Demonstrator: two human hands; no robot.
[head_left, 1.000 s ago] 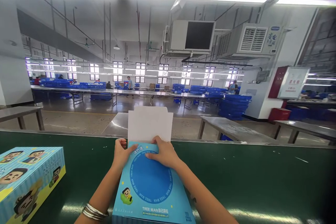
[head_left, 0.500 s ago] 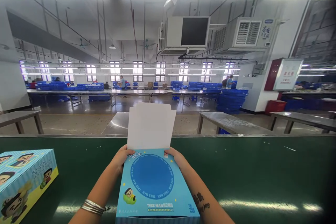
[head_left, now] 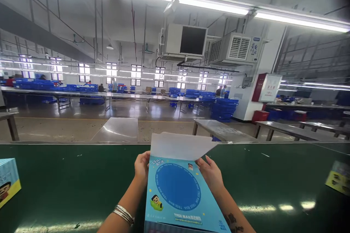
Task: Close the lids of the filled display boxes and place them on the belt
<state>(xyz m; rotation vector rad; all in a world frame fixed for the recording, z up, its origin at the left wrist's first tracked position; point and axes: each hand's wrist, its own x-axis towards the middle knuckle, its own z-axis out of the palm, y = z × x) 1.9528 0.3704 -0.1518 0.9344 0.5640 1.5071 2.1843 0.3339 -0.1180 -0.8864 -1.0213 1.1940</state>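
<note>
A light-blue cardboard box (head_left: pixel 177 187) with a dark blue circle and TREE MAN lettering lies in front of me, its near end cut off by the frame's bottom. At its far end a white flap (head_left: pixel 177 145) stands up and bends over to the right. My left hand (head_left: pixel 142 165) is closed on the far left corner, its fingers partly hidden by the box edge. At the far right corner, my right hand (head_left: pixel 212 174) holds the side just below the flap, thumb raised off the top.
The green work surface (head_left: pixel 82 178) spans the view. Part of another printed blue-and-yellow box (head_left: pixel 9 180) sits at the left edge, and a printed package (head_left: pixel 339 176) at the right. Beyond stand metal tables (head_left: pixel 221 130), stacked blue crates (head_left: pixel 224 109) and distant people.
The white flap, upright before, now leans and bends to the right. Both thumbs have come off the box's top face. My view has turned right, bringing the right-hand package into sight.
</note>
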